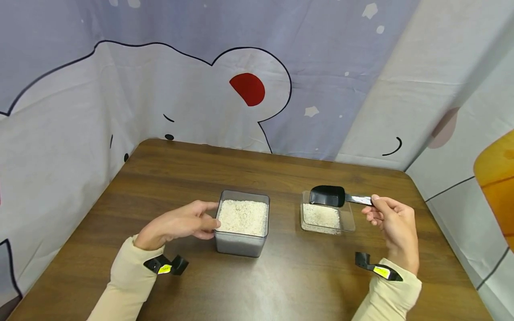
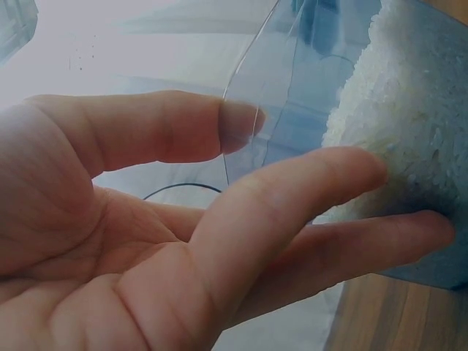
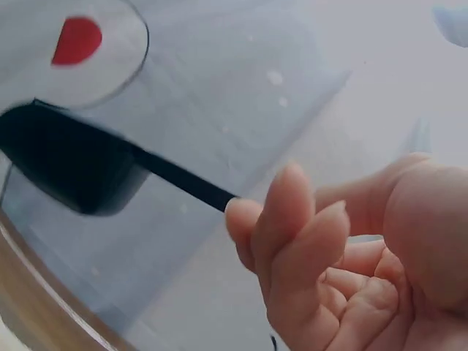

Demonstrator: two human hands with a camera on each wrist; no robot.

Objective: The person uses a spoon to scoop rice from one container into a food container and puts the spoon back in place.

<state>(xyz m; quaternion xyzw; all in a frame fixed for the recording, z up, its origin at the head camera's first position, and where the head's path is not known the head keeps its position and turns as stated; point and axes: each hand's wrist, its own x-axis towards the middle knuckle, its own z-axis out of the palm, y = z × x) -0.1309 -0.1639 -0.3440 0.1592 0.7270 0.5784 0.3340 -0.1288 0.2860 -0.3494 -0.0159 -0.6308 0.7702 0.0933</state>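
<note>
A deep clear grey-tinted square container [image 1: 240,244] stands on the table, filled high with white rice [image 1: 243,217]. My left hand [image 1: 186,223] holds it at its left side; in the left wrist view one fingertip shows through the clear wall and other fingers lie along the outside. My right hand [image 1: 395,223] pinches the handle of a black scoop [image 1: 327,196] by its end. No rice shows in the scoop's bowl, which hangs over a shallow clear container [image 1: 347,222] with a lower layer of rice [image 1: 321,215] in it.
The brown wooden table [image 1: 192,169] has rounded far corners. A printed curtain [image 1: 201,98] hangs behind it and along its sides. Each wrist wears a black camera band [image 1: 387,273] over a cream sleeve. The two containers stand a short gap apart.
</note>
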